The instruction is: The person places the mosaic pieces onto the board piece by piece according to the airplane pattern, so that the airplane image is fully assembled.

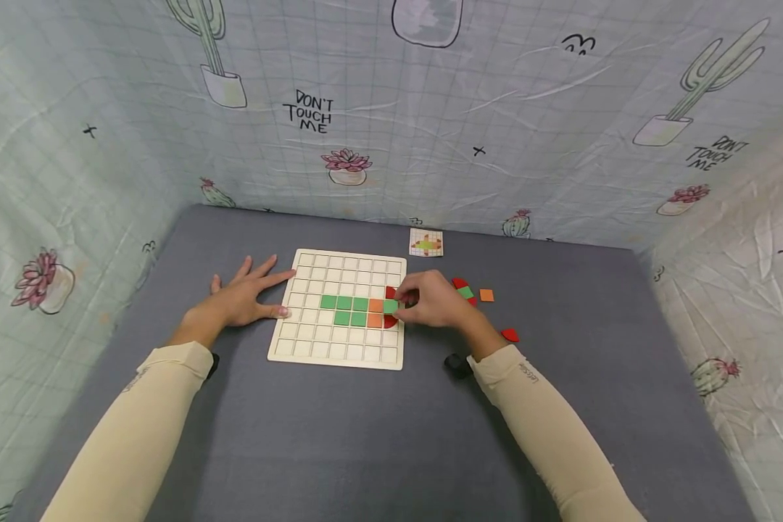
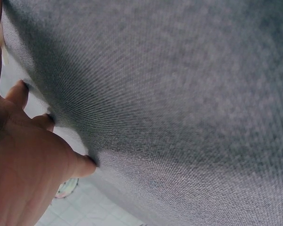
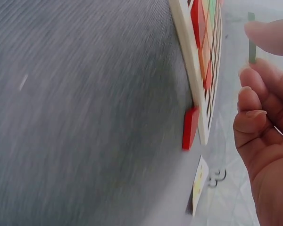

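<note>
Over the right of the board (image 1: 300,349), the right hand (image 1: 433,299) pinches a green tile (image 3: 252,52), partly hiding red pieces (image 1: 389,293); the left hand (image 1: 240,299), fingers spread, touches the left edge.

Green is flashing from the square tile (image 3: 252,51) in the right hand (image 1: 428,299), red pieces (image 1: 389,292) are glowing just beside the grip, and orange squares (image 1: 375,306) and green squares (image 1: 344,303) are running left of it on the cream, darker-lined grid board (image 1: 293,350). Beyond the grip, pale gridded cloth (image 1: 404,94) is showing green cacti (image 1: 206,40), pink succulents (image 1: 346,159) and black lettering (image 1: 311,110); beneath it, the table (image 1: 339,442) is staying plain slate-grey, while a cream sleeve (image 1: 554,435) is trailing behind.
</note>
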Motion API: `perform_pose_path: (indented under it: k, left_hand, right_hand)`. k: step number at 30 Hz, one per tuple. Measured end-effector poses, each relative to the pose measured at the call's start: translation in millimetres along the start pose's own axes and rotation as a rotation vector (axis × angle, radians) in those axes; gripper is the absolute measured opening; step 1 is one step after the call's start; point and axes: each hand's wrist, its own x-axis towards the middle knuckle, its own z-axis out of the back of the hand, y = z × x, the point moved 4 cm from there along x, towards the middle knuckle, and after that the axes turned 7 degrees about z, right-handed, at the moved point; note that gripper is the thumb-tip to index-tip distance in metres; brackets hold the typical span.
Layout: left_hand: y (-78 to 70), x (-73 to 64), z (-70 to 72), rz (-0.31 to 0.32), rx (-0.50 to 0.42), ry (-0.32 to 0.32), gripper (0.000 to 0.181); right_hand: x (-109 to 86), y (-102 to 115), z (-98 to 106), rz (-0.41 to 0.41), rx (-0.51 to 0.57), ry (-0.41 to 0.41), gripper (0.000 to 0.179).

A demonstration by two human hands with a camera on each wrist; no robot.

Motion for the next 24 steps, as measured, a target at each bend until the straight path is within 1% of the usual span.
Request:
perform_pose_path:
  k: [5, 9, 17, 24]
  left_hand:
    - [0.3, 3.4, -1.1, -0.003, 0.002, 0.005, 0.093]
    - [3.3, 6.4, -2.6, -0.002, 0.004, 0.009, 0.093]
    - [4.6, 5.0, -2.1, -0.007, -0.004, 0.012, 0.094]
    - [3.4, 5.8, -2.0, 0.000, 0.003, 0.014, 0.091]
  right_hand:
    - [12.1, 7.4, -12.6, 0.024, 0.030, 0.011, 0.012]
    - [22.1, 13.8, -24.3, 0.036, 0.052, 0.026, 0.014]
    - [40.7, 29.2, -41.4, 0.020, 0.046, 0.046, 0.016]
    - [55.6, 36.7, -52.6, -0.028, 0.032, 0.052, 0.013]
